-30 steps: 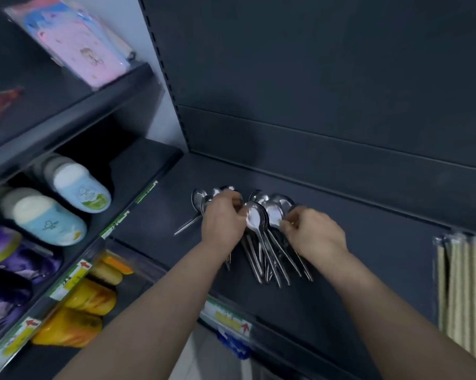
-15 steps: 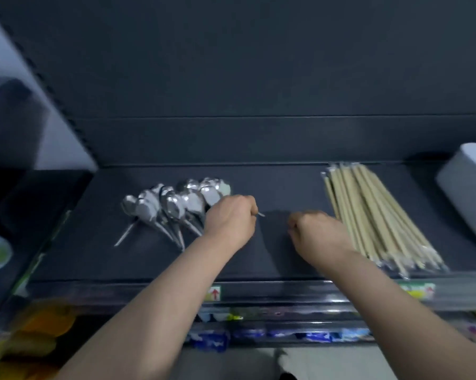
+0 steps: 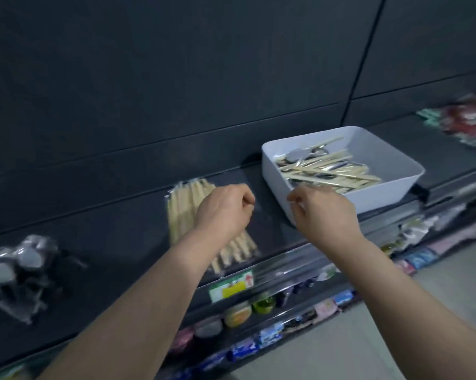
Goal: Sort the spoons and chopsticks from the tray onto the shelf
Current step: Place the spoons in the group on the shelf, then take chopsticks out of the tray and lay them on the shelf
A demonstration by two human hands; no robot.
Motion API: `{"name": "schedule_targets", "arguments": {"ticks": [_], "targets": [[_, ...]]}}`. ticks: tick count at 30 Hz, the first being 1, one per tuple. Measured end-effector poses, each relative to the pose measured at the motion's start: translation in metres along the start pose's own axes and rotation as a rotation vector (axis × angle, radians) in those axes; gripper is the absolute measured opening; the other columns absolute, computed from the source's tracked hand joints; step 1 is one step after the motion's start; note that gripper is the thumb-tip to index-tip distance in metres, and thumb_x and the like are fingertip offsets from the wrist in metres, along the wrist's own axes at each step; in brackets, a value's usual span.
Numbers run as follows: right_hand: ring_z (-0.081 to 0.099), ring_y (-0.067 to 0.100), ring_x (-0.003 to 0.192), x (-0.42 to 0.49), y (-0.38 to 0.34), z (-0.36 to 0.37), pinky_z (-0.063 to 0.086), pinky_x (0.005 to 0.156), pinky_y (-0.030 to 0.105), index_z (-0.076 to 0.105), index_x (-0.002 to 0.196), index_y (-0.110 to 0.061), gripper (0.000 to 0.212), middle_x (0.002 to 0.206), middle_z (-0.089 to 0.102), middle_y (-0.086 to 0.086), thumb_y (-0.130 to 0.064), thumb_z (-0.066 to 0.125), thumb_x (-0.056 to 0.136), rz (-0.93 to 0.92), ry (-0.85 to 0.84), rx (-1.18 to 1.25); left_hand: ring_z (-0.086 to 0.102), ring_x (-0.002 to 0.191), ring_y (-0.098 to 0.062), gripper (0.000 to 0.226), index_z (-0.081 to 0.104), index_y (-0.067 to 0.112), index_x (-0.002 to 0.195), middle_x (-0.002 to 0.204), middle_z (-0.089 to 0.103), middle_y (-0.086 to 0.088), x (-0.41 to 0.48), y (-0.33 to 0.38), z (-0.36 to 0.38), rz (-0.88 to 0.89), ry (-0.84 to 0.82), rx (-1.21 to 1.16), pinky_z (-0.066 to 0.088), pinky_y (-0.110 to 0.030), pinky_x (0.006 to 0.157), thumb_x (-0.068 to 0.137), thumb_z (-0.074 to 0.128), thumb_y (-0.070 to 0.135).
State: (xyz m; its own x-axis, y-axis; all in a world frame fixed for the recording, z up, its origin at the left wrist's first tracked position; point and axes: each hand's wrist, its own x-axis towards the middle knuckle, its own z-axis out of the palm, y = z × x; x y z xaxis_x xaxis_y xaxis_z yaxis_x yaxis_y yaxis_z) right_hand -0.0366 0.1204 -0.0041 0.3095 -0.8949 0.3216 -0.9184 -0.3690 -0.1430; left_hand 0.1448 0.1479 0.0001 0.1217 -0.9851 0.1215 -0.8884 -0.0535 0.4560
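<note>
Hovering at the white tray (image 3: 382,196) near-left corner, right hand (image 3: 324,212) and left hand (image 3: 223,209) are curled, empty (bit blurry); chopsticks (image 3: 330,171) and spoons (image 3: 296,154) lie mixed inside, so best pinch one kind by exposed ends.

Far left of the white tray (image 3: 390,187), the spoon pile (image 3: 17,267) is blurred and edge-cut. The left hand (image 3: 223,209) hides the middle of the chopstick bundle (image 3: 182,212), the right hand (image 3: 324,215) the tray's near corner. I can't see inside either fist.
</note>
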Motion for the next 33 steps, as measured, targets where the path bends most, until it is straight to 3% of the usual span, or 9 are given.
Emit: {"name": "schedule_targets", "arguments": {"ticks": [4,8,13,16,21,25,33], "targets": [[0.055,0.022,0.107,0.009,0.093,-0.014,0.045,0.078,0.035,0.065,0.111,-0.027,0.024,0.109,0.067,-0.004,-0.026,0.049,0.094,0.070,0.003,-0.017,0.065,0.091,-0.014,0.014,0.068,0.030,0.097,0.093,0.070,0.012,0.036,0.081,0.035,0.066,0.032,-0.057,0.054,-0.035,0.079,0.088,0.060,0.024],[0.055,0.021,0.106,0.020,0.139,-0.013,0.042,0.080,0.034,0.065,0.108,-0.027,0.022,0.109,0.067,-0.007,-0.027,0.049,0.094,0.100,-0.024,0.000,0.065,0.091,-0.016,0.015,0.068,0.027,0.098,0.093,0.070,0.010,0.062,0.112,0.056,0.050,0.034,-0.057,0.055,-0.038,0.080,0.088,0.059,0.021],[0.055,0.021,0.094,0.043,0.158,0.000,0.034,0.076,0.032,0.068,0.095,-0.028,0.021,0.089,0.070,-0.008,-0.023,0.048,0.092,0.095,0.009,0.023,0.063,0.096,-0.017,0.019,0.069,0.025,0.100,0.097,0.069,0.008,0.098,0.119,0.064,0.007,-0.007,0.049,0.053,-0.037,0.081,0.089,0.054,0.018],[0.062,0.020,0.091,0.060,0.164,0.003,0.035,0.080,0.032,0.065,0.097,-0.031,0.021,0.090,0.070,-0.008,-0.025,0.045,0.093,0.111,-0.064,0.012,0.061,0.097,-0.018,0.022,0.068,0.027,0.099,0.100,0.068,0.008,0.123,0.117,0.070,-0.006,-0.044,0.113,0.053,-0.035,0.078,0.090,0.051,0.016],[0.061,0.020,0.095,0.096,0.188,0.004,0.036,0.066,0.027,0.065,0.103,-0.033,0.025,0.099,0.068,-0.009,-0.021,0.047,0.090,0.164,-0.172,-0.019,0.060,0.102,-0.022,0.025,0.067,0.030,0.101,0.110,0.065,0.005,0.167,0.114,0.084,-0.034,-0.175,0.186,0.051,-0.032,0.080,0.089,0.053,0.012],[0.059,0.023,0.105,0.129,0.196,0.026,0.046,0.077,0.031,0.063,0.108,-0.034,0.027,0.110,0.066,-0.005,-0.021,0.051,0.088,0.174,-0.304,-0.007,0.062,0.102,-0.021,0.018,0.070,0.031,0.097,0.106,0.067,0.006,0.181,0.118,0.104,0.044,-0.308,0.166,0.052,-0.033,0.085,0.087,0.063,0.017],[0.062,0.026,0.096,0.157,0.195,0.054,0.044,0.071,0.028,0.068,0.101,-0.029,0.025,0.105,0.065,-0.001,-0.017,0.053,0.085,0.053,-0.455,-0.081,0.062,0.098,-0.015,0.017,0.071,0.030,0.091,0.098,0.070,0.011,0.193,0.109,0.106,0.051,-0.304,0.154,0.052,-0.033,0.084,0.086,0.061,0.016]]}}
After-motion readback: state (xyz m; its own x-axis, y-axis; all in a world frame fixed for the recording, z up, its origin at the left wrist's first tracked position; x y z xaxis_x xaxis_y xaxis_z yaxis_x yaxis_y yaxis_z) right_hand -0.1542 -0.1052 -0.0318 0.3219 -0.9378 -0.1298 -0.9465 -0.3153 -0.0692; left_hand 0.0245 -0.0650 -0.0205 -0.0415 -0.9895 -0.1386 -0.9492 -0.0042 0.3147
